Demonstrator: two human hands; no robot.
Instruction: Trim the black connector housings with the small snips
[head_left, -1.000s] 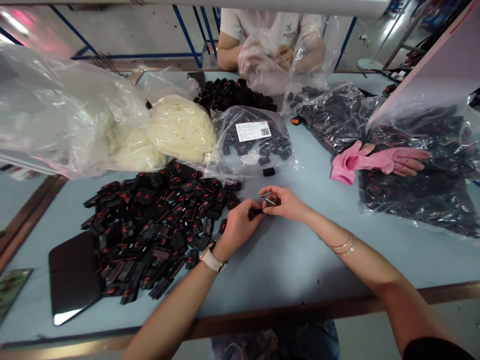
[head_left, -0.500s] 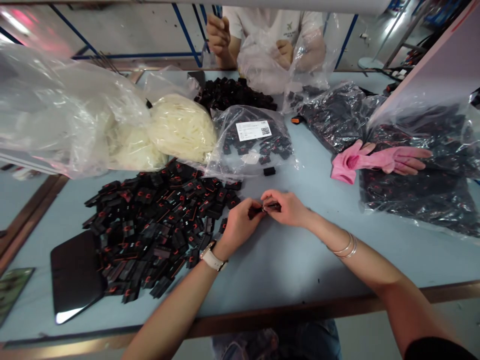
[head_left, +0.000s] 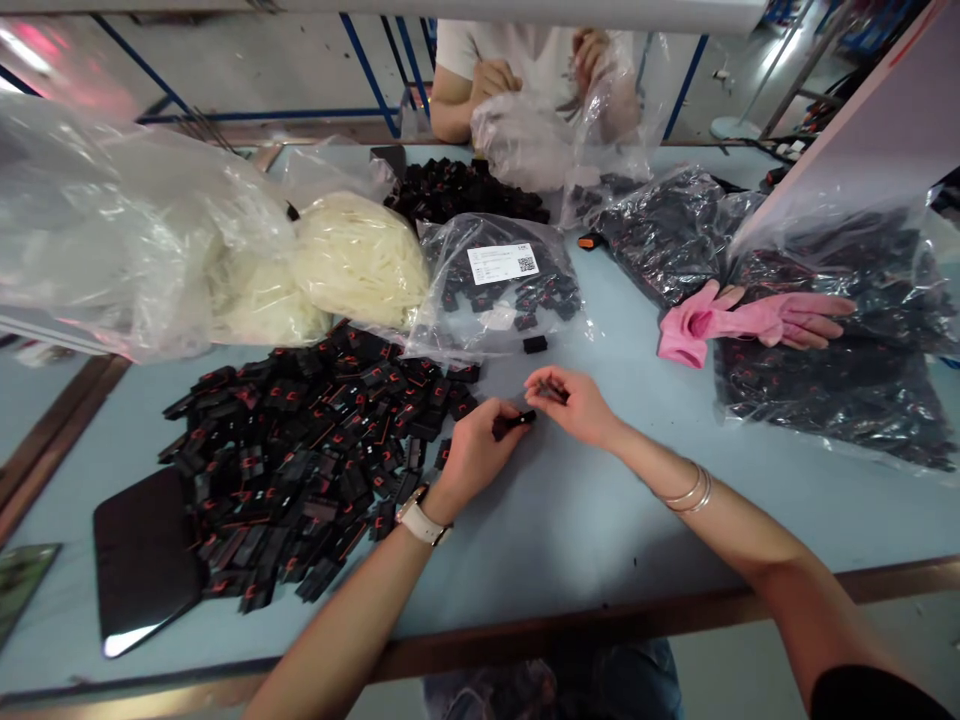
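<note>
My left hand [head_left: 480,450] is closed, pinching a small black plastic piece [head_left: 523,418] between thumb and fingertips. Just to its right, my right hand [head_left: 577,405] has curled fingers around something small and dark, too hidden to name. A narrow gap separates the two hands. Left of them spreads a large pile of black plastic parts [head_left: 300,430] with orange marks, resembling connector housings. A single black part [head_left: 535,344] lies on the table beyond my hands.
A labelled clear bag [head_left: 502,310] of black parts lies ahead, beside a bag of cream-coloured pieces [head_left: 360,260]. Pink gloves [head_left: 750,320] rest on bagged parts at right. A dark tablet-like slab [head_left: 146,560] sits front left. Opposite, a co-worker's hands [head_left: 495,78] are above a plastic bag.
My hands have come slightly apart; the black piece now shows in my left fingertips. Across the table, the co-worker's hands have changed position, one lowered and the other raised.
</note>
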